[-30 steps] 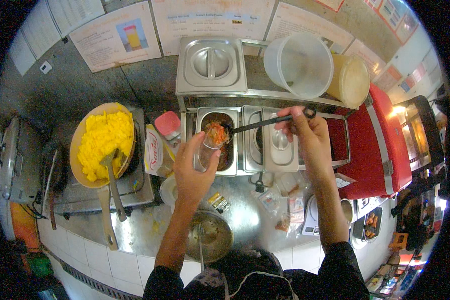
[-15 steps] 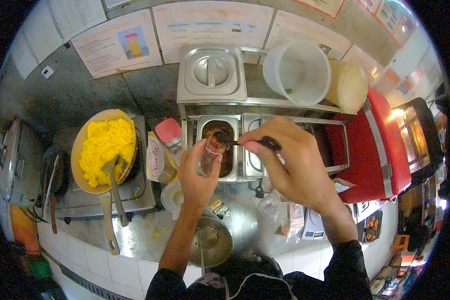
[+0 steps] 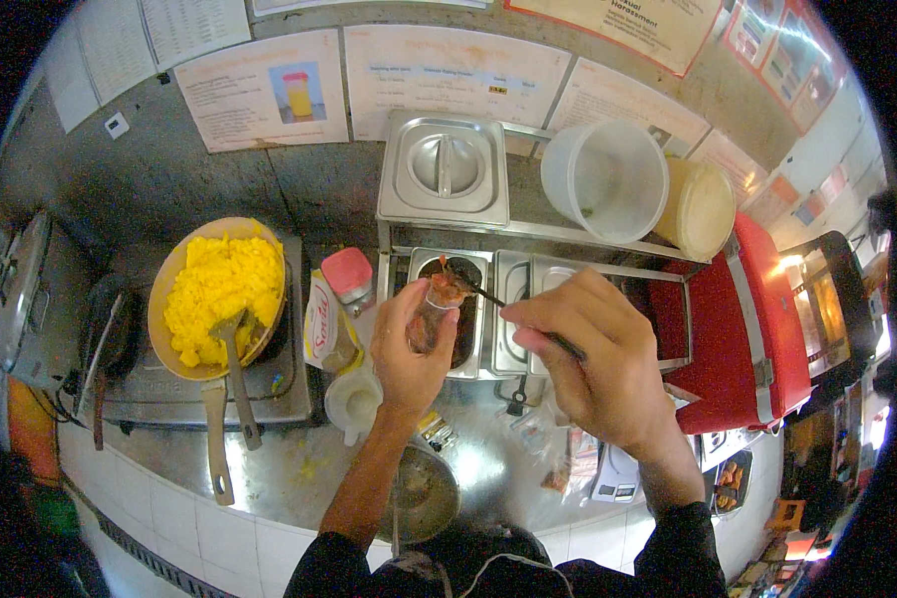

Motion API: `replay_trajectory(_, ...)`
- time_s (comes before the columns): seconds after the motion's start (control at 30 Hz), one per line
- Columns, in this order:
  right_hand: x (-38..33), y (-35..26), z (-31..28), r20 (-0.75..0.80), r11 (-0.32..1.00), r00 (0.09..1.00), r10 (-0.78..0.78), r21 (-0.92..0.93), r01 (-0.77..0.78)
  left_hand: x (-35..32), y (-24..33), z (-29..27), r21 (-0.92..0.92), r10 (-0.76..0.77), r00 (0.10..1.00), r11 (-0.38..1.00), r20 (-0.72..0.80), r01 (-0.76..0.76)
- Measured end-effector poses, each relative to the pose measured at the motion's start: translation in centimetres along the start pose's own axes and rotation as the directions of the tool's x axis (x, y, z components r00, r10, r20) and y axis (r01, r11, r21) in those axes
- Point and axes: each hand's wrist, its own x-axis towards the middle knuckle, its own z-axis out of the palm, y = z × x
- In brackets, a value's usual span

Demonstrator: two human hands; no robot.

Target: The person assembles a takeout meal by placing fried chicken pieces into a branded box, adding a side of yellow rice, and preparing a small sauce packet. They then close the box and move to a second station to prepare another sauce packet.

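Observation:
My left hand (image 3: 412, 359) is closed around a small clear cup (image 3: 430, 321), which is tilted and has reddish-brown chunky sauce in it. Some of that sauce sits at the cup's mouth. In my right hand (image 3: 603, 359) is a black spoon (image 3: 489, 297), gripped by its handle between thumb and fingers. The spoon's head is at the rim of the cup, smeared with sauce. Directly beneath the cup is a rectangular steel food pan (image 3: 479, 334) with dark reddish contents, partly hidden by my left hand.
A frying pan (image 3: 156, 324) of yellow scrambled egg (image 3: 224, 284) stands on the stove at left, a spatula (image 3: 237, 389) in it. A red-lidded jar (image 3: 347, 274) and white cup (image 3: 352, 404) are beside my left hand. Behind are a steel lid (image 3: 447, 164) and clear tub (image 3: 605, 179); right, a red box (image 3: 757, 329).
The spoon's handle now slopes more steeply down toward my right hand, and more red sauce shows at the cup's mouth. The whole view has shifted slightly.

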Motion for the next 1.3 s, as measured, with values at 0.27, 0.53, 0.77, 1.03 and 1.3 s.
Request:
replay_trajectory(0.27, -0.1, 0.1, -0.4, 0.028, 0.996, 0.996, -0.086, -0.024, 0.087, 0.6, 0.3, 0.6, -0.039, 0.059, 0.996, 0.997, -0.073, -0.062)
replay_trajectory(0.53, -0.5, 0.3, -1.5, 0.037, 0.999, 0.999, -0.035, 0.008, 0.035, 0.8, 0.6, 0.4, -0.073, -0.02, 0.999, 0.997, -0.042, 0.016)
replay_trajectory(0.77, -0.7, 1.0, -2.2, 0.044, 1.0, 0.999, -0.019, 0.011, 0.019, 0.9, 0.2, 0.5, -0.07, 0.005, 0.998, 0.998, -0.069, -0.009)
replay_trajectory(1.03, -1.1, 1.5, -2.4, 0.055, 0.999, 0.998, 0.037, 0.036, -0.039, 0.5, 0.1, 0.4, 0.008, -0.01, 1.0, 1.0, 0.007, 0.01)
replay_trajectory(1.3, -1.3, 2.1, -2.4, 0.072, 0.998, 0.997, 0.004, 0.059, -0.008, 0.3, 0.6, 0.8, -0.084, -0.018, 1.0, 0.996, -0.003, 0.018)
